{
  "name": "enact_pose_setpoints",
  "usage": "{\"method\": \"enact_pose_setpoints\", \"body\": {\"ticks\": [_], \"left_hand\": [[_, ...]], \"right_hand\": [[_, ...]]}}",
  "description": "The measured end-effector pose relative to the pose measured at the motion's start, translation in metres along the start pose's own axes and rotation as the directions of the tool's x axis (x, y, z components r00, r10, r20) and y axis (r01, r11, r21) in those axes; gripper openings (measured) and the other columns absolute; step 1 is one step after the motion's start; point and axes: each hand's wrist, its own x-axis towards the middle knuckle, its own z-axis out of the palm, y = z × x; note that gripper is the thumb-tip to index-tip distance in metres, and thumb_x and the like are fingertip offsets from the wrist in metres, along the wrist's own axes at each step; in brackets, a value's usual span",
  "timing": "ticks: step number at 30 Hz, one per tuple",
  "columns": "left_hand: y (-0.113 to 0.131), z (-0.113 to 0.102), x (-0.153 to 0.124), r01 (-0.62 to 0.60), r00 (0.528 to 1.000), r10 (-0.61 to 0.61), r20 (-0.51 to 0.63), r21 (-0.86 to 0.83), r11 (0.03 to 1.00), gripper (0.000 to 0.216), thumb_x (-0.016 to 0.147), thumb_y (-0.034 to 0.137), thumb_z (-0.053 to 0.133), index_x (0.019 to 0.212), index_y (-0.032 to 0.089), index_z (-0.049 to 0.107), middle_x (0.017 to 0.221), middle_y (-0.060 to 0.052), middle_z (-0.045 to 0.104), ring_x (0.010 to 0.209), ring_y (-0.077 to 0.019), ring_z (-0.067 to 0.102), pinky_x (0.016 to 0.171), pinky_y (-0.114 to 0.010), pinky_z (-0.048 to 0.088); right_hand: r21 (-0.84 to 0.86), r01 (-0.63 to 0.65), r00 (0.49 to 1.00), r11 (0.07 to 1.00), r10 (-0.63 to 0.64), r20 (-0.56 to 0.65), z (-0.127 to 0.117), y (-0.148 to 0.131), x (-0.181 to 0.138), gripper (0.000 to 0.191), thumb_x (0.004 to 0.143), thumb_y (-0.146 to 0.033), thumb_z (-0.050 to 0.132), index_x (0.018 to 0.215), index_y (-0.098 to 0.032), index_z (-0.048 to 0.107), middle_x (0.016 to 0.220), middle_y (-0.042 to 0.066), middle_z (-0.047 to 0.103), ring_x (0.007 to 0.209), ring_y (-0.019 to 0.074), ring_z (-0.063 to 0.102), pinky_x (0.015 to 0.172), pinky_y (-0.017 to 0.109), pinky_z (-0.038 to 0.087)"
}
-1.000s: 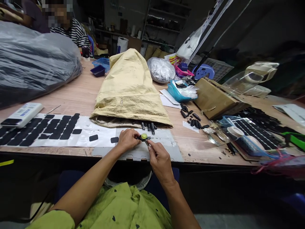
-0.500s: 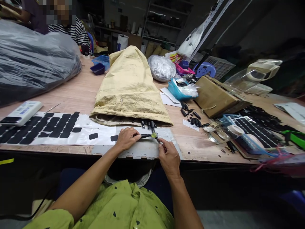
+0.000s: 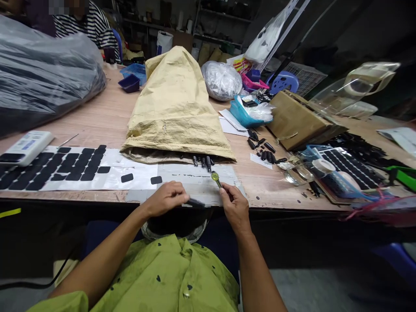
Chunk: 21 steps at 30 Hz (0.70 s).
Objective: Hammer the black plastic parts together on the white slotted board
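Observation:
My left hand (image 3: 166, 197) is closed on a small black stick-shaped part (image 3: 195, 202) at the table's near edge, its tip pointing right. My right hand (image 3: 234, 204) pinches a thin tool with a round green-yellow head (image 3: 215, 177), which stands over the grey mat (image 3: 198, 175) in front of me. The two hands are a short way apart. More black stick parts (image 3: 203, 161) lie at the mouth of a yellow woven sack (image 3: 177, 108) just beyond the mat.
A white sheet with several black pads (image 3: 61, 167) and a white device (image 3: 24, 147) lie to the left. A big black plastic bag (image 3: 42, 82) fills the far left. A cardboard box (image 3: 297, 121), solar panels (image 3: 351, 167) and loose black parts (image 3: 263, 151) sit right. A person in a striped top (image 3: 87, 26) sits opposite.
My left hand has pulled back to the table edge with the black part, apart from the green-headed tool. My right hand moved a little right. The camera tilted down.

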Motion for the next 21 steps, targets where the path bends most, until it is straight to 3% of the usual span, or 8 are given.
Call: {"method": "enact_pose_setpoints", "body": {"ticks": [4, 6, 8, 12, 14, 16, 18, 21], "left_hand": [[0.000, 0.024, -0.047, 0.062, 0.985, -0.056, 0.164, -0.030, 0.998, 0.033, 0.089, 0.045, 0.054, 0.082, 0.017, 0.070, 0.082, -0.002, 0.062, 0.071, -0.0127, 0.054, 0.063, -0.023, 0.037], [-0.013, 0.041, -0.059, 0.188, 0.970, -0.188, 0.154, 0.012, 0.982, 0.032, 0.090, 0.043, 0.052, 0.081, 0.018, 0.069, 0.083, -0.002, 0.064, 0.072, -0.0131, 0.055, 0.062, -0.023, 0.037], [-0.031, 0.057, -0.064, 0.342, 0.936, -0.347, 0.060, 0.077, 0.937, 0.035, 0.091, 0.043, 0.049, 0.075, 0.016, 0.066, 0.077, -0.002, 0.063, 0.071, -0.0142, 0.056, 0.061, -0.024, 0.035], [-0.064, 0.069, -0.063, 0.702, 0.712, -0.685, -0.153, 0.143, 0.698, 0.040, 0.091, 0.042, 0.047, 0.063, 0.016, 0.055, 0.065, -0.002, 0.057, 0.066, -0.0163, 0.055, 0.057, -0.025, 0.031], [-0.070, 0.069, -0.062, 0.757, 0.654, -0.733, -0.189, 0.156, 0.635, 0.041, 0.091, 0.044, 0.047, 0.062, 0.016, 0.054, 0.063, -0.002, 0.055, 0.065, -0.0165, 0.055, 0.056, -0.026, 0.030], [-0.072, 0.069, -0.062, 0.753, 0.658, -0.726, -0.199, 0.191, 0.630, 0.042, 0.091, 0.046, 0.047, 0.064, 0.015, 0.056, 0.064, -0.002, 0.055, 0.064, -0.0165, 0.055, 0.055, -0.026, 0.029], [-0.072, 0.070, -0.065, 0.717, 0.697, -0.685, -0.213, 0.228, 0.659, 0.038, 0.089, 0.045, 0.051, 0.070, 0.014, 0.061, 0.068, -0.003, 0.058, 0.067, -0.0168, 0.056, 0.056, -0.026, 0.032], [-0.070, 0.074, -0.072, 0.561, 0.828, -0.539, -0.157, 0.217, 0.799, 0.027, 0.087, 0.035, 0.055, 0.096, 0.014, 0.068, 0.071, -0.002, 0.063, 0.068, -0.0159, 0.058, 0.058, -0.024, 0.037]], "right_hand": [[0.041, -0.032, 0.998, 0.999, 0.030, 0.051, -0.003, 0.003, 0.004, 0.032, 0.086, -0.043, 0.055, 0.100, -0.019, 0.071, 0.099, 0.007, 0.069, 0.088, 0.0199, 0.061, 0.080, 0.033, 0.048], [0.029, -0.039, 0.997, 0.999, 0.038, 0.066, -0.003, 0.003, 0.006, 0.032, 0.085, -0.043, 0.056, 0.098, -0.019, 0.071, 0.099, 0.007, 0.070, 0.089, 0.0206, 0.062, 0.081, 0.034, 0.047], [0.016, -0.040, 0.996, 0.999, 0.039, 0.076, -0.003, 0.004, 0.007, 0.032, 0.084, -0.044, 0.056, 0.098, -0.019, 0.071, 0.099, 0.007, 0.070, 0.091, 0.0212, 0.062, 0.082, 0.034, 0.047], [0.016, -0.040, 0.996, 0.999, 0.038, 0.083, -0.003, 0.004, 0.007, 0.032, 0.084, -0.044, 0.056, 0.098, -0.020, 0.071, 0.100, 0.007, 0.070, 0.092, 0.0215, 0.062, 0.082, 0.034, 0.047], [0.017, -0.041, 0.996, 0.999, 0.040, 0.085, -0.003, 0.003, 0.007, 0.032, 0.084, -0.043, 0.056, 0.098, -0.020, 0.071, 0.101, 0.007, 0.070, 0.092, 0.0212, 0.062, 0.082, 0.034, 0.047], [0.019, -0.043, 0.996, 0.999, 0.041, 0.085, -0.003, 0.003, 0.007, 0.031, 0.084, -0.043, 0.056, 0.098, -0.020, 0.071, 0.101, 0.007, 0.070, 0.091, 0.0211, 0.063, 0.082, 0.034, 0.047], [0.022, -0.046, 0.996, 0.999, 0.044, 0.084, -0.004, 0.004, 0.007, 0.032, 0.085, -0.044, 0.056, 0.098, -0.020, 0.071, 0.101, 0.007, 0.070, 0.091, 0.0212, 0.063, 0.082, 0.034, 0.047], [0.012, -0.034, 0.996, 0.999, 0.033, 0.078, -0.004, 0.005, 0.006, 0.033, 0.085, -0.045, 0.055, 0.100, -0.020, 0.071, 0.102, 0.007, 0.070, 0.091, 0.0213, 0.063, 0.081, 0.034, 0.048]]}}
